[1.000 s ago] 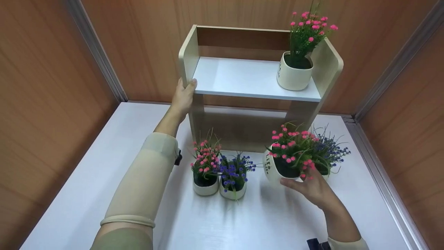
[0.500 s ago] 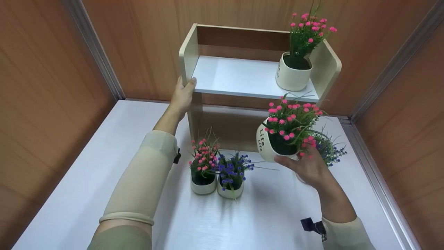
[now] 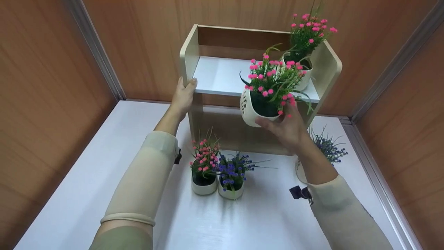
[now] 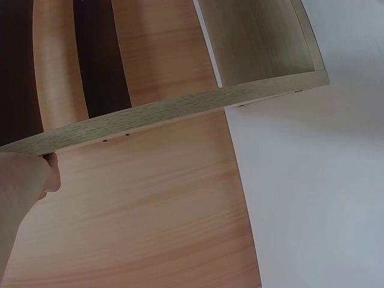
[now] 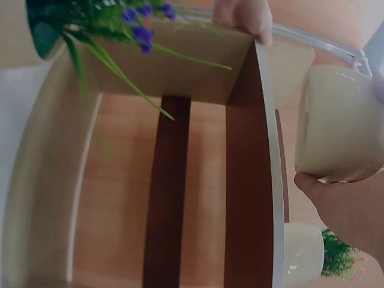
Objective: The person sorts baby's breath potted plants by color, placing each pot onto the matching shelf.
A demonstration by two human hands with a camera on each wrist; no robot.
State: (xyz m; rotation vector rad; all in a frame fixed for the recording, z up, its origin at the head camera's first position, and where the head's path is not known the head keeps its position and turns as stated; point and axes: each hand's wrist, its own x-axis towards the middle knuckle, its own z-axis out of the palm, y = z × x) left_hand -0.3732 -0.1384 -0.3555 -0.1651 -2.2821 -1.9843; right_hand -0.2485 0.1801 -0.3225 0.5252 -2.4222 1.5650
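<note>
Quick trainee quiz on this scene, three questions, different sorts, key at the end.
1. Multiple choice: what colour are the flowers in the pot that the right hand holds?
A) blue
B) pink
C) yellow

2. True or false: the left hand rests flat on the table.

3. Count: how many flower pots stand on the table in the head view?

Key:
1. B.
2. False; it grips the side of the shelf.
3. Three: the small pink one, the small purple one beside it, and one partly hidden by the right forearm.
</note>
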